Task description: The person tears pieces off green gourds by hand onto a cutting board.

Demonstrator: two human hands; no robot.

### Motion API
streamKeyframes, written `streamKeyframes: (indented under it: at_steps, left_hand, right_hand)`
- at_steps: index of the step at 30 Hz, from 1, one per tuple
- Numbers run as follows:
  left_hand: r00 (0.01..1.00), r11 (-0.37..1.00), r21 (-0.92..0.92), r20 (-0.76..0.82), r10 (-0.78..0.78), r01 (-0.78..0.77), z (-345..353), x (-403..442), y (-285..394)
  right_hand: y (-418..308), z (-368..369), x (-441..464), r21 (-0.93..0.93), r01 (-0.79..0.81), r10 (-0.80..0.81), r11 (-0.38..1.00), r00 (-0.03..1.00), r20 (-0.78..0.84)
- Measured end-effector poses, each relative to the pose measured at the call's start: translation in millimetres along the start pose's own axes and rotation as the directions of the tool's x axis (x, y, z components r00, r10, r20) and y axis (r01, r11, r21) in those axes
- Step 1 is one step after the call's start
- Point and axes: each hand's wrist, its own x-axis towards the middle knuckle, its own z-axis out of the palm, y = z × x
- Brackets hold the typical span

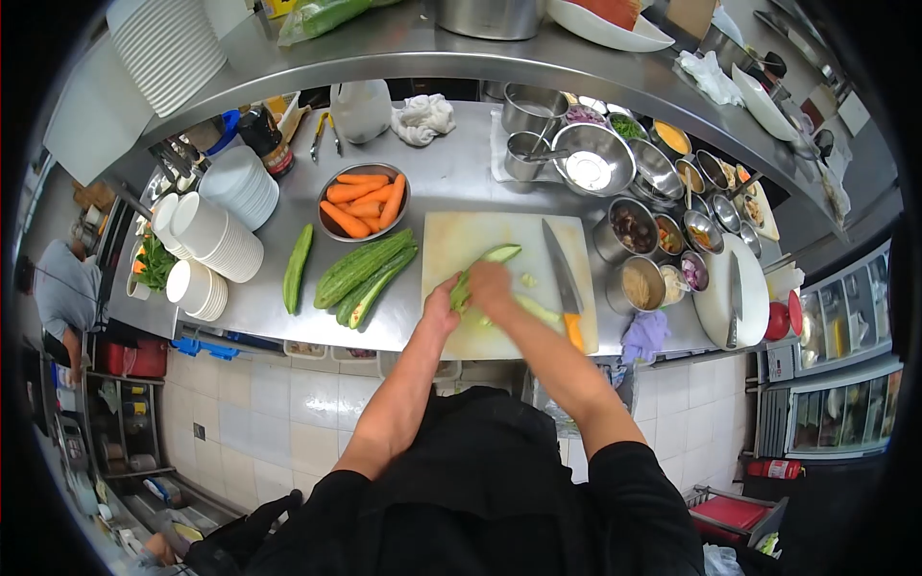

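Over the white cutting board [442,230], my left hand [442,305] is closed around the near end of a green gourd [502,252]. My right hand [492,286] lies across the gourd, blurred by motion; its fingers and anything in them cannot be made out. Pale green pieces [528,280] and a longer pale green strip [538,308] rest on the board beside that hand. A knife [562,267] with an orange handle lies at the board's right side, apart from both hands. Left of the board are several whole ridged green gourds [365,272].
A metal bowl of carrots [365,204] stands behind the gourds. Stacked white bowls [216,238] occupy the left. Metal pots and ingredient bowls [629,228] crowd the right, near a purple cloth [645,336]. A steel shelf [403,62] overhangs the back. Another person [67,288] stands far left.
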Motion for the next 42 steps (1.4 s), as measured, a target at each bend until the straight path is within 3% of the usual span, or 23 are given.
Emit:
streamKeyframes:
  at_steps: [1,4,5,7,9,12,13,14,15,18,20,23,25,28,29,31,33,38,40,42]
  left_hand:
    - [0.998,1.0,-0.012,0.05,-0.026,0.027,-11.7,7.8,-1.0]
    - [0.981,0.991,-0.037,0.154,-0.118,0.125,-20.8,7.4,1.6]
    - [0.971,0.986,-0.039,0.184,-0.152,0.162,-20.7,5.2,3.3]
    - [0.998,0.999,-0.039,0.057,-0.032,0.034,-1.8,-8.6,0.1]
    - [1.0,0.999,-0.029,-0.011,0.024,-0.024,8.0,-13.3,-1.2]
    - [1.0,0.999,-0.039,0.022,0.011,-0.011,-1.5,-5.0,-1.8]
    - [0.998,0.998,-0.063,0.068,0.01,-0.006,-15.6,8.6,-6.4]
    - [0.994,0.996,-0.088,0.113,0.01,0.0,-23.1,15.6,-9.5]
    - [0.995,0.999,-0.033,0.1,-0.012,0.015,-14.9,6.6,-5.4]
    - [0.998,0.999,0.044,0.063,-0.032,0.029,0.3,-18.8,4.4]
    - [0.997,1.0,-0.01,0.074,0.015,-0.014,-13.9,3.4,-3.0]
    - [0.999,0.999,-0.026,-0.04,0.021,-0.022,6.1,-9.0,-0.6]
    - [0.998,0.998,-0.05,0.058,-0.03,0.033,-2.4,-1.0,2.5]
    - [0.984,0.994,-0.053,0.154,-0.086,0.095,-13.2,-3.5,2.2]
    - [0.979,0.993,-0.041,0.179,-0.098,0.106,-15.3,-7.1,4.8]
    - [0.997,0.999,-0.034,0.076,-0.014,0.016,-5.0,-13.8,3.7]
    - [1.0,1.0,-0.028,0.028,0.011,-0.011,4.6,-11.1,0.7]
    - [1.0,0.998,0.061,0.025,-0.015,0.013,-4.7,-2.1,5.0]
    - [0.998,0.999,-0.016,0.032,-0.048,0.049,-11.9,8.9,2.6]
    - [0.998,0.999,-0.018,0.053,-0.045,0.046,-23.4,12.8,1.5]
  right_hand:
    - [-21.3,1.3,-18.5,-0.014,0.043,-0.044,0.999,0.996,-0.078]
    - [-45.9,-0.6,-50.0,-0.188,0.304,-0.303,0.934,0.952,0.033]
    - [-40.6,-8.5,-47.5,-0.116,0.241,-0.234,0.964,0.969,0.074]
    - [-10.9,-41.3,-25.9,0.012,0.098,-0.099,0.995,0.981,0.168]
    - [18.2,-37.2,9.4,-0.064,-0.056,0.068,0.996,0.978,0.199]
    - [15.3,0.8,17.4,-0.047,-0.047,0.053,0.998,0.986,0.156]
    - [-6.7,-22.3,-13.0,-0.023,0.121,-0.117,0.992,0.984,0.136]
    - [-27.2,-13.2,-31.5,-0.078,0.16,-0.148,0.984,0.978,0.144]
    - [-40.3,-7.4,-40.6,-0.133,0.203,-0.182,0.97,0.971,0.153]
    - [-30.6,-20.6,-47.3,-0.034,0.232,-0.229,0.972,0.971,0.074]
    - [-1.1,-38.9,-19.0,0.042,0.143,-0.148,0.989,0.968,0.205]
    - [25.6,-15.4,12.1,-0.004,-0.013,0.014,1.0,0.996,0.086]
    - [-8.7,-8.0,-15.3,-0.013,0.123,-0.123,0.992,0.992,0.034]
    - [-55.2,-28.6,-52.2,-0.032,0.214,-0.205,0.976,0.962,0.181]
    - [-47.7,-29.1,-48.4,0.017,0.172,-0.172,0.985,0.967,0.188]
    - [-8.4,-35.6,-24.8,0.109,0.076,-0.097,0.991,0.975,0.199]
    - [19.3,-40.9,4.3,0.077,-0.077,0.063,0.994,0.984,0.168]
    - [4.6,-9.4,0.1,0.12,-0.046,0.034,0.992,0.994,0.103]
    - [-19.4,-19.9,-24.1,0.127,0.033,-0.044,0.991,0.996,0.082]
    - [-13.2,-14.8,-25.1,0.165,-0.002,-0.018,0.986,0.993,0.116]
